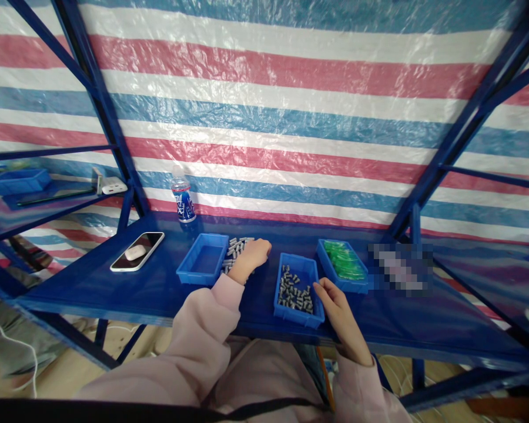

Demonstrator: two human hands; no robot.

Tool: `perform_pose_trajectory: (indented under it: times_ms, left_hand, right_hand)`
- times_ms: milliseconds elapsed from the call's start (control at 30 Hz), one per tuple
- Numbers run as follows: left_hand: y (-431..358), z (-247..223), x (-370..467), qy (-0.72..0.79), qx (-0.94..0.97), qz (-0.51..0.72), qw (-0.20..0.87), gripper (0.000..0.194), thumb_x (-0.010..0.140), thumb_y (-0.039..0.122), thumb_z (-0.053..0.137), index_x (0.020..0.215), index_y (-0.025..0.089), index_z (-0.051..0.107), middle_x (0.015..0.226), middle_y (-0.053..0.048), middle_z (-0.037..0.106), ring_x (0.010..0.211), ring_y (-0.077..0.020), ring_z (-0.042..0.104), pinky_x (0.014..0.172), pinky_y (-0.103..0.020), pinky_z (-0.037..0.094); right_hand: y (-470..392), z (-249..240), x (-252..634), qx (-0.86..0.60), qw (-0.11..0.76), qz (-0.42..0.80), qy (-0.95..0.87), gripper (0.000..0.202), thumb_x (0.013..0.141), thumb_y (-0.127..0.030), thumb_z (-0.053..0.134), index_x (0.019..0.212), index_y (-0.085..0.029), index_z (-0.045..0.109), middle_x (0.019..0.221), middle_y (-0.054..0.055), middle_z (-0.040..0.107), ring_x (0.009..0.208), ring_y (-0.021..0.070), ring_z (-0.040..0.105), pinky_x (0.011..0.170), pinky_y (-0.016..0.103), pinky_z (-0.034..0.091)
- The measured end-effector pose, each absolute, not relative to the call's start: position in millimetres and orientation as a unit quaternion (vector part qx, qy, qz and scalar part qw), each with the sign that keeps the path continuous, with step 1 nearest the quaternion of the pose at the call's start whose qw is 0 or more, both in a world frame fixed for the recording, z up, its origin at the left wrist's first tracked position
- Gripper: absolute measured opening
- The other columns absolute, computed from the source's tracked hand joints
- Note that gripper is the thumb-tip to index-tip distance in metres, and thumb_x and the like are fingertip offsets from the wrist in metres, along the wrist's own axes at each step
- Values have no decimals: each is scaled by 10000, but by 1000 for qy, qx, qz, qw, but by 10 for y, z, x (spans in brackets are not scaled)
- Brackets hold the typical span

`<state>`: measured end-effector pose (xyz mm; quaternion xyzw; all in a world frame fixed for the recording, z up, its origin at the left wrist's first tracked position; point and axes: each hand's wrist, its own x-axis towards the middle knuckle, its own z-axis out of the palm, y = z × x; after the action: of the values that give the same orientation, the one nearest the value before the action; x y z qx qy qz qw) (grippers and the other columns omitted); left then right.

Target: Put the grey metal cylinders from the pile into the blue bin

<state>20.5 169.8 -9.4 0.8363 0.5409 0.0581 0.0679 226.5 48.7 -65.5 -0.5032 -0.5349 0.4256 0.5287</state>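
My left hand [252, 257] is closed, its fingers curled and facing away. Whatever they may hold is hidden. Just left of it, and partly behind it, a pile of small silver metal cylinders [235, 249] lies on the blue table. My right hand [335, 298] grips the right rim of a blue bin [305, 262], thumb and fingers at the edge. Inside that bin lie many small dark metal pieces resembling bolts [295, 294], mostly toward its near side. An empty blue bin [203, 257] sits to the left of the cylinders.
Another blue bin [344, 286] with green plastic packets [344, 260] stands at the right. A phone [147, 249] with a white earbud case [135, 252] on it lies left. A bottle [184, 197] stands at the back, before striped sheeting. Blue frame posts flank the table [154, 299].
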Motion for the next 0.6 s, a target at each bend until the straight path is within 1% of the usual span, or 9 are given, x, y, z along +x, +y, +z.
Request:
perform_pose_trajectory:
  times_ms: [167,300,467,533,600]
  left_hand:
    - [1720,-119,172,520,844,83,106,195,697,51,582,788,194,678,819,-43,696,807,-182,658,755,-255,476]
    - [1736,-70,153,496,846,147,132,159,721,88,578,800,186,675,783,-23,689,772,-161,644,758,-245,470]
    - [1700,41,225,429,853,239,176,164,838,210,532,960,166,633,916,-29,690,834,-125,631,777,-209,467]
    - [1674,55,261,385,858,263,215,197,841,228,546,1013,165,617,923,-29,687,839,-121,629,772,-207,472]
    - [1655,50,284,339,858,277,268,248,822,215,574,1061,161,607,886,-32,686,813,-124,629,765,-221,478]
  right_hand:
    - [492,-669,2273,-501,527,424,-539,351,809,-502,577,681,-215,421,629,-48,366,570,119,364,510,236,327]
    - [498,-682,2277,-499,531,425,-537,349,809,-498,579,678,-216,421,631,-51,367,569,118,360,516,239,323]
    - [497,-681,2277,-501,530,424,-536,353,807,-502,579,672,-216,423,617,-53,371,560,119,363,512,238,325]
    - [493,-672,2272,-502,529,428,-534,354,806,-505,579,673,-217,422,615,-52,370,556,119,363,505,238,323]
    - [488,-660,2266,-501,529,431,-533,351,801,-501,586,674,-217,424,616,-52,369,556,119,364,501,237,321]
